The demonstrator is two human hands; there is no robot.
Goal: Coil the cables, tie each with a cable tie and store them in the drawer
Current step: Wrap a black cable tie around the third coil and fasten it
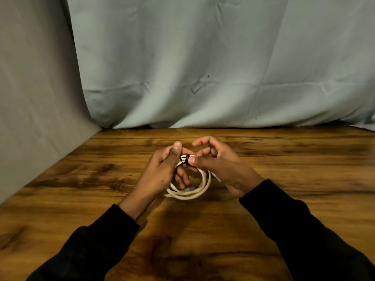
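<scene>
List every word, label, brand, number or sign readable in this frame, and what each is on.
None: no readable text anywhere in the view.
White cable: no print shows.
Black tie: plain, and partly hidden by the left hand and right hand.
Cloth backdrop: only creases and small dark specks, no writing.
Wooden table: wood grain only.

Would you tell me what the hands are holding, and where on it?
Both hands, left hand and right hand, hold the coiled white cable at its top, by the black cable tie.
</scene>
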